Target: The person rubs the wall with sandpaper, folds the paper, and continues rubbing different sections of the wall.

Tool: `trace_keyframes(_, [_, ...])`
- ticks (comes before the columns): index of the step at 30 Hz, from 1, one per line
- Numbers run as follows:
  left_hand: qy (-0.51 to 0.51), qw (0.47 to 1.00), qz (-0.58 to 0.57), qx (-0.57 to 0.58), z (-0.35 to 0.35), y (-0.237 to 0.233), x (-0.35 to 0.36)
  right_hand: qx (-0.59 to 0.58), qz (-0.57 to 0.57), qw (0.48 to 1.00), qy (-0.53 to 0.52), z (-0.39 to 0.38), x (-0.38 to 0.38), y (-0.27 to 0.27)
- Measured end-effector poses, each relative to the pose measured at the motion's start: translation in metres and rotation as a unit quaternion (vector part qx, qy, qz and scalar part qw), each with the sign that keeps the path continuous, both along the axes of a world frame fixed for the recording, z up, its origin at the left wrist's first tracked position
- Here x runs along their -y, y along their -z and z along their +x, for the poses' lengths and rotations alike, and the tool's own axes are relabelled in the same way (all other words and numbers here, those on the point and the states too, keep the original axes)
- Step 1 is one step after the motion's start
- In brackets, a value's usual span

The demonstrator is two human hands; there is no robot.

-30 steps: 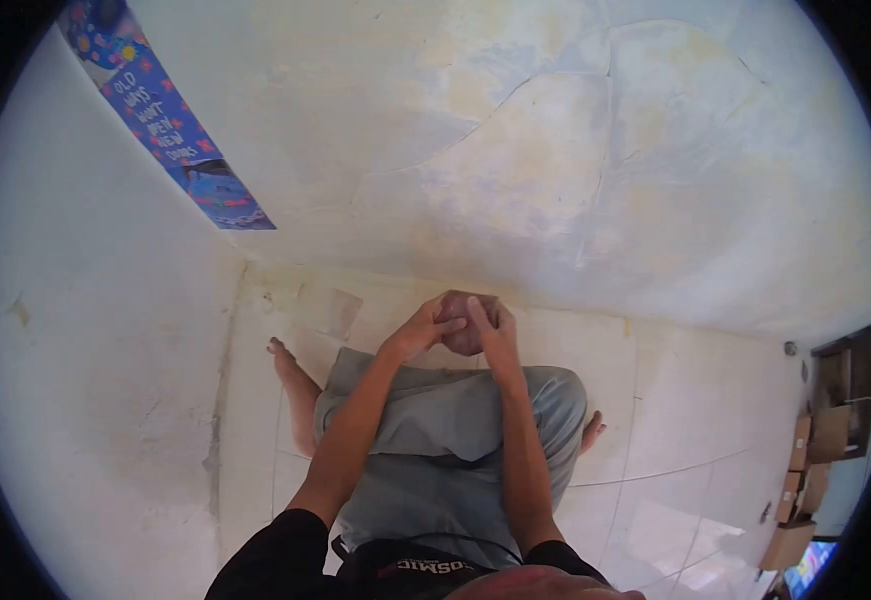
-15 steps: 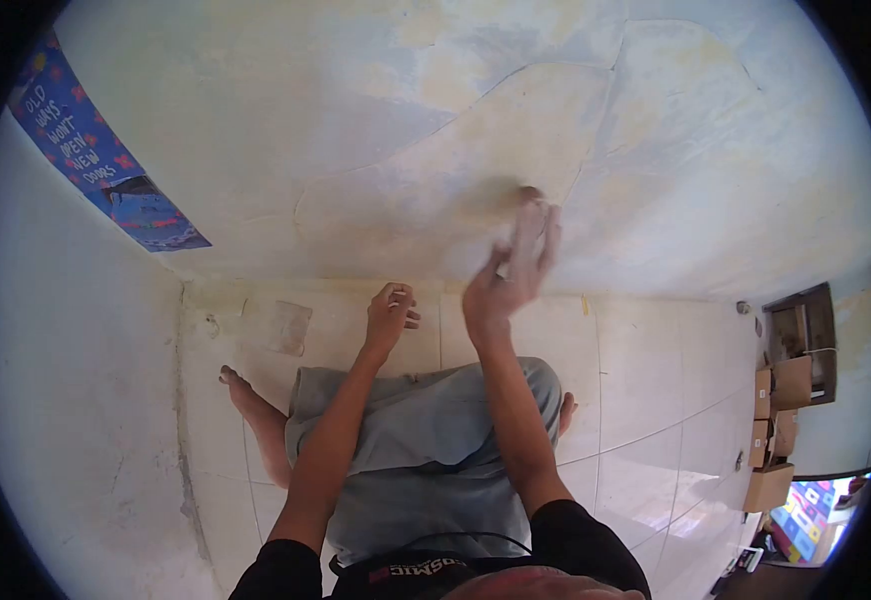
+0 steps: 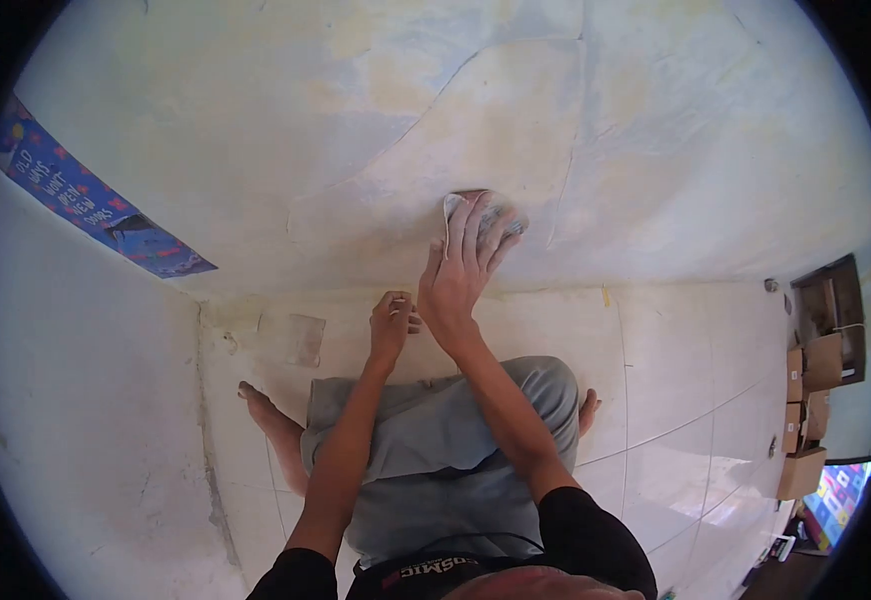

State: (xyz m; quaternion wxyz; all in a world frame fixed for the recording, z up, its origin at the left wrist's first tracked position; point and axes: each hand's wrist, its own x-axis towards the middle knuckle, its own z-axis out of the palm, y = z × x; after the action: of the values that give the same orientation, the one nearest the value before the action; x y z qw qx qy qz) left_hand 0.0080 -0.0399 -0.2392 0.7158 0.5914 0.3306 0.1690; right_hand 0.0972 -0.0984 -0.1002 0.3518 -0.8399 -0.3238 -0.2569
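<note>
My right hand [image 3: 464, 265] presses a worn, whitish sheet [image 3: 499, 217] against the pale, patchy wall [image 3: 356, 150]. Its fingers lie stretched over the sheet, whose edges curl out beside them. The side of the sheet that faces the wall is hidden. My left hand [image 3: 393, 322] hovers over the tiled floor, left of my right wrist, with its fingers curled; whatever they may hold is too small to make out. Thin cracks run through the wall above my right hand.
A square piece of sheet [image 3: 307, 340] lies on the floor at the left. The blue poster [image 3: 96, 205] hangs near the left corner. Cardboard boxes [image 3: 804, 420] are stacked at the far right. My crossed legs [image 3: 446, 420] are below my hands.
My right hand has moved left along the wall, and the sheet under it now shows clearly. My left hand keeps nearly the same pose. The whole view has shifted slightly.
</note>
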Motion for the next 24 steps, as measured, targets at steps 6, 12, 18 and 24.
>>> trace_keyframes(6, [-0.008,1.000,-0.018,-0.022,-0.010,-0.008,-0.001,-0.027,0.039,0.999,0.021,0.008,0.006,-0.027])
trace_keyframes(12, [-0.015,0.999,-0.024,-0.016,-0.008,-0.001,-0.007,-0.040,0.018,0.999,0.025,0.003,0.004,-0.025])
trace_keyframes(18, [-0.016,1.000,-0.008,-0.023,-0.010,0.000,-0.011,-0.048,-0.004,0.999,-0.017,-0.009,-0.001,-0.004])
trace_keyframes(24, [0.003,0.998,-0.011,-0.055,-0.013,-0.001,-0.008,-0.032,0.068,0.997,0.032,0.011,0.011,-0.048])
